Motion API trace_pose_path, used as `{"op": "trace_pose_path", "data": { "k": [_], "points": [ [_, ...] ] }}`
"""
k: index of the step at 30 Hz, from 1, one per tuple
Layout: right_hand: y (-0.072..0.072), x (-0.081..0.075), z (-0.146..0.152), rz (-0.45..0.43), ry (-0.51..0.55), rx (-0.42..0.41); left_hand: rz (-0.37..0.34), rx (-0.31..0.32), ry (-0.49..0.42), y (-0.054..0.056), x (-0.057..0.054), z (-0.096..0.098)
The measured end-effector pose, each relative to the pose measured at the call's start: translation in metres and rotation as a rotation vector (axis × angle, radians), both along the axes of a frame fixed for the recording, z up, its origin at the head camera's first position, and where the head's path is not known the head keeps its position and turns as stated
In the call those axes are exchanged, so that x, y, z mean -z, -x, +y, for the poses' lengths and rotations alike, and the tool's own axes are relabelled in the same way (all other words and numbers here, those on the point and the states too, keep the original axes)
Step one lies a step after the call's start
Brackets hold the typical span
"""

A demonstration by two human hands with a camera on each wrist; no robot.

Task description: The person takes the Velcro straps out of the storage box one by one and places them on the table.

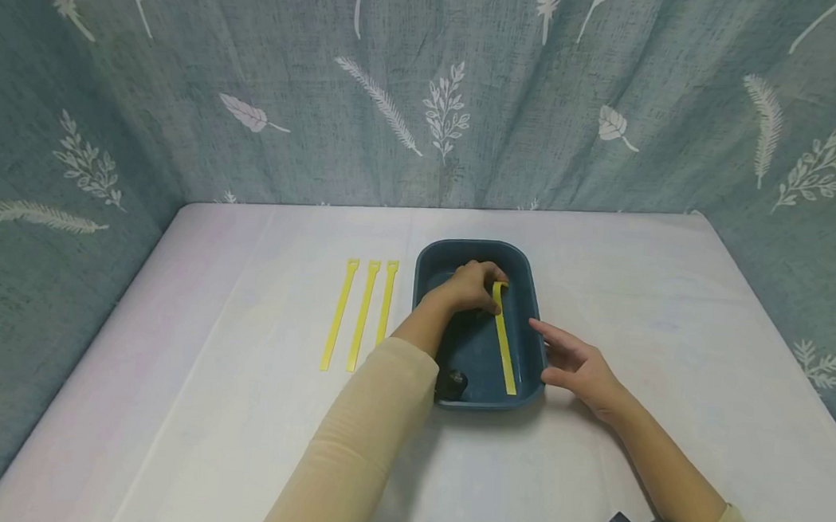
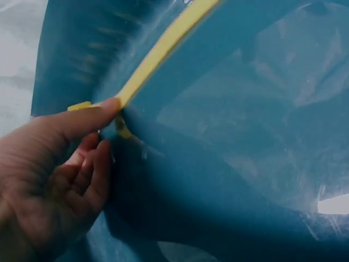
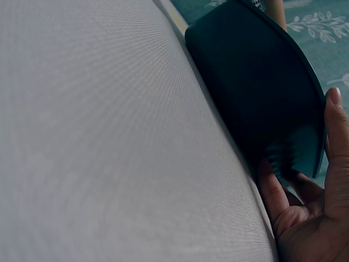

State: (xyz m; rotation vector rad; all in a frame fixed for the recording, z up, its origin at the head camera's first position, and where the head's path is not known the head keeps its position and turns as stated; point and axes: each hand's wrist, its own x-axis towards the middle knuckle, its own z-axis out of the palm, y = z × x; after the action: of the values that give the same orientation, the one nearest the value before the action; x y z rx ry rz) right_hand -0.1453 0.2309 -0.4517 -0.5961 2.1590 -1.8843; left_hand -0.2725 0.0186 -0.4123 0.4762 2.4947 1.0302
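Note:
A deep blue plastic bin (image 1: 481, 405) stands on the table. Inside it, my left hand (image 1: 472, 287) pinches the upper end of a yellow strap (image 1: 504, 346) between thumb and fingers. The strap's far length lies down along the bin floor. In the left wrist view the thumb presses on the strap (image 2: 163, 46), and the fingers curl below. My right hand (image 1: 584, 371) is at the bin's right wall, fingers loosely spread; in the right wrist view its fingers touch the bin's outer wall (image 3: 245, 82), the thumb beside the rim.
Left of the bin, three yellow straps with slotted heads lie side by side; the leftmost strap (image 1: 339, 312) is fully visible, while my left sleeve (image 1: 372, 418) hides part of the rightmost. A dark rounded object (image 1: 453, 384) shows beside that sleeve. Patterned curtains (image 1: 294, 62) surround the white table.

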Motion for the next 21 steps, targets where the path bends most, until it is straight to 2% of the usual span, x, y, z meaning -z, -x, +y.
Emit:
{"op": "trace_pose_path", "data": {
  "k": [6, 10, 16, 21],
  "points": [
    [0.0, 0.0, 0.0, -0.007, 0.007, -0.004, -0.043, -0.004, -0.105, 0.002, 0.002, 0.001],
    [0.0, -0.001, 0.0, -0.016, 0.005, -0.004, -0.076, -0.007, -0.192, 0.003, 0.0, 0.002],
    [0.0, -0.001, 0.0, -0.011, -0.014, 0.007, -0.274, -0.095, -0.422, 0.002, -0.008, 0.004],
    [0.001, -0.001, 0.0, -0.007, -0.036, 0.013, -0.375, -0.14, -0.508, 0.001, -0.012, 0.003]
  ]
}}
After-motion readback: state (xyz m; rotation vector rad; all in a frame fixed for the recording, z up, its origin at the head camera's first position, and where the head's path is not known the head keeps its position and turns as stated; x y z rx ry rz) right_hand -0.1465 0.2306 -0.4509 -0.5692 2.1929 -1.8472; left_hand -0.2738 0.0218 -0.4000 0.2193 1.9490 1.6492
